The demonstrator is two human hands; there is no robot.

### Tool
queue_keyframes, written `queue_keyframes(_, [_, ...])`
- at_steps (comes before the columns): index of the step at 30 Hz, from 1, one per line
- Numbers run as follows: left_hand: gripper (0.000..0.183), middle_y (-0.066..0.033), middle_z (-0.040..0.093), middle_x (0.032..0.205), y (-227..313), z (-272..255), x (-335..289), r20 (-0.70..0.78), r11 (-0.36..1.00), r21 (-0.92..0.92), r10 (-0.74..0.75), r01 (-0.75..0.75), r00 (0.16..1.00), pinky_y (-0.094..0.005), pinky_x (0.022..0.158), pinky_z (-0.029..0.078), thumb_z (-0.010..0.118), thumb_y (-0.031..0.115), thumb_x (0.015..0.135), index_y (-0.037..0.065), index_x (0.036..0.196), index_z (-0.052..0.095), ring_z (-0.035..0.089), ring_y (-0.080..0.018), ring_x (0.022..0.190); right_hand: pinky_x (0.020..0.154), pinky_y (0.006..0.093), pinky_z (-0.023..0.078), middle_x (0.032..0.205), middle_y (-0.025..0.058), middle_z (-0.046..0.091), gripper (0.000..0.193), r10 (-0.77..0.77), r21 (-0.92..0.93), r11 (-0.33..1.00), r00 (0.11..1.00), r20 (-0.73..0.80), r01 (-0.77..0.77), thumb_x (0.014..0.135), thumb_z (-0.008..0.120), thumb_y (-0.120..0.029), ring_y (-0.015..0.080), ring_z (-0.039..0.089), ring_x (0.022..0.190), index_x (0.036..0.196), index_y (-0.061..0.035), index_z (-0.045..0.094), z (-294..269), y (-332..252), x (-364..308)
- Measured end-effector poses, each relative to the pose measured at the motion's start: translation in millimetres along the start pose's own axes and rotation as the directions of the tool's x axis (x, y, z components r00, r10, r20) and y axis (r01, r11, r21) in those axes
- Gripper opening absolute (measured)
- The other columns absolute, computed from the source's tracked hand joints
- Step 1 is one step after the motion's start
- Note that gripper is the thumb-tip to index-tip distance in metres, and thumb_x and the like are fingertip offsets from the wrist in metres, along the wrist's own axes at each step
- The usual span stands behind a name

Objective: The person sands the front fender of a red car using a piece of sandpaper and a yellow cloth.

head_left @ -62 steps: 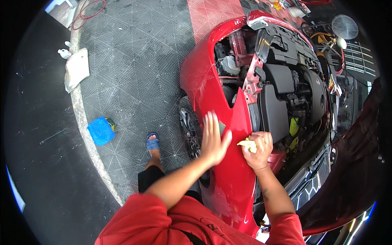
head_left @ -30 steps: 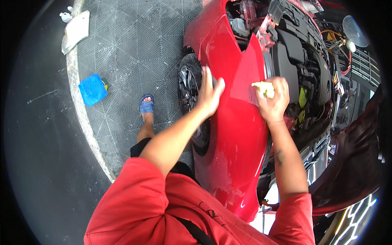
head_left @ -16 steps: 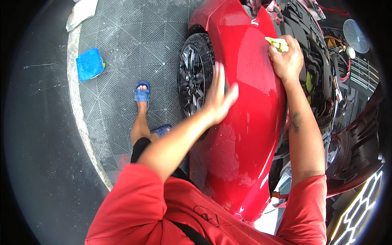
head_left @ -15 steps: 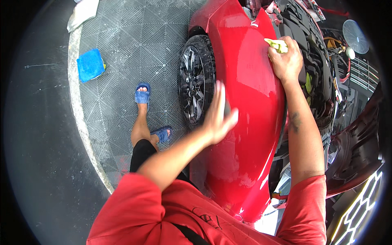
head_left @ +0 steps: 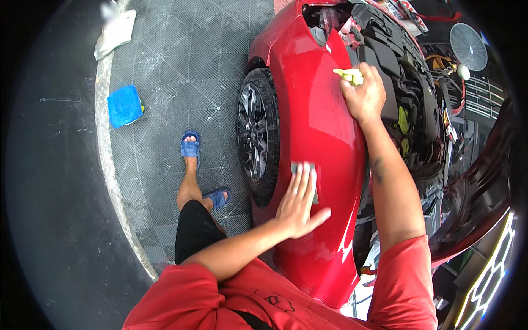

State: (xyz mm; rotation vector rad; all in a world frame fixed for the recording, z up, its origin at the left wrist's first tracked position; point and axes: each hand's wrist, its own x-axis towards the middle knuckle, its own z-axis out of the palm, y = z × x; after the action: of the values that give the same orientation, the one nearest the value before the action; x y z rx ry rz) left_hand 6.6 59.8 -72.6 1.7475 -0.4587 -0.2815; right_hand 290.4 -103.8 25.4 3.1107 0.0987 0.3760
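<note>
My left hand (head_left: 300,203) lies flat with its fingers stretched out on a thin dark grey sheet (head_left: 314,193), which looks like sandpaper. That sheet rests on the curved red fender (head_left: 324,132) of a car, above the wheel. Closed around a crumpled yellow-green cloth (head_left: 351,76), my right hand (head_left: 367,96) is at the fender's upper edge beside the engine bay. Part of the cloth sticks out to the left of the fist; the rest is hidden in the palm. Dull, whitish patches show on the red paint.
The engine bay (head_left: 410,82) is uncovered on the right, with another yellow-green cloth (head_left: 403,120) inside. At left, the front wheel (head_left: 256,132) stands by grey floor tiles (head_left: 165,71). A blue towel (head_left: 125,106) sits near the floor's pale edging. A raised dark panel (head_left: 473,192) is at far right.
My left hand has come down from a blurred, raised pose to lie flat on the sheet, now visible. My right hand keeps the cloth and appears farther left as the view shifts.
</note>
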Motion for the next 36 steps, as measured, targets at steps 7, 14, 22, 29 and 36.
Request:
queue_keyframes(7, [0.080,-0.0342,0.014,0.180,-88,-123,263,-0.327,0.984,-0.029,-0.177,0.177,0.928,-0.0505,0.139,0.008,0.029,0.050,0.119,-0.010,0.171,0.019,0.009,-0.0458,0.169,0.088,0.0516,0.056,0.102,0.0120,0.067,0.029,-0.066,0.040,0.997,0.997,-0.046,0.068,0.079,0.084,-0.024,0.0377,0.068,0.102,0.100,-0.0124,0.069,-11,-26,15])
queue_keyframes(14, [0.061,-0.0323,0.034,0.174,-52,-54,121,-0.287,0.999,0.002,-0.046,0.049,0.957,-0.0526,0.134,0.029,0.048,0.010,0.113,-0.006,0.169,0.032,0.030,-0.0492,0.164,0.086,0.0503,0.053,0.102,0.0111,0.064,0.028,-0.011,0.090,0.996,1.000,-0.015,0.012,0.076,0.086,-0.019,0.0367,0.065,0.097,0.097,-0.0120,0.068,-11,-8,1])
queue_keyframes(22, [0.032,-0.0164,0.064,0.156,-84,-181,168,0.009,0.888,-0.368,-0.292,0.275,0.956,-0.0424,0.112,0.052,0.055,0.016,0.116,0.005,0.143,0.070,0.062,-0.0257,0.141,0.085,0.0485,0.048,0.097,0.0084,0.061,0.030,-0.029,0.083,0.996,1.000,-0.007,0.029,0.073,0.088,-0.025,0.0326,0.062,0.098,0.093,-0.0160,0.068,-31,-19,17])
queue_keyframes(29, [0.052,-0.0165,0.062,0.148,-48,-369,285,0.306,0.295,-0.725,-0.671,0.622,0.675,-0.0616,0.114,0.052,0.052,0.043,0.115,0.017,0.160,0.050,0.067,-0.0397,0.131,0.090,0.0469,0.049,0.101,0.0061,0.064,0.031,0.006,0.083,0.996,0.999,0.054,-0.010,0.071,0.090,-0.027,0.0306,0.062,0.101,0.090,-0.0166,0.068,-34,-19,14])
queue_keyframes(36, [0.055,-0.0158,0.066,0.152,-45,-443,384,0.344,0.369,-0.668,-0.618,0.647,0.707,-0.0562,0.118,0.050,0.041,0.044,0.116,0.012,0.160,0.050,0.067,-0.0379,0.135,0.085,0.0459,0.048,0.095,0.0055,0.061,0.031,-0.048,0.067,0.997,0.998,0.034,0.045,0.071,0.089,-0.028,0.0294,0.062,0.099,0.089,-0.0183,0.067,-45,-14,14])
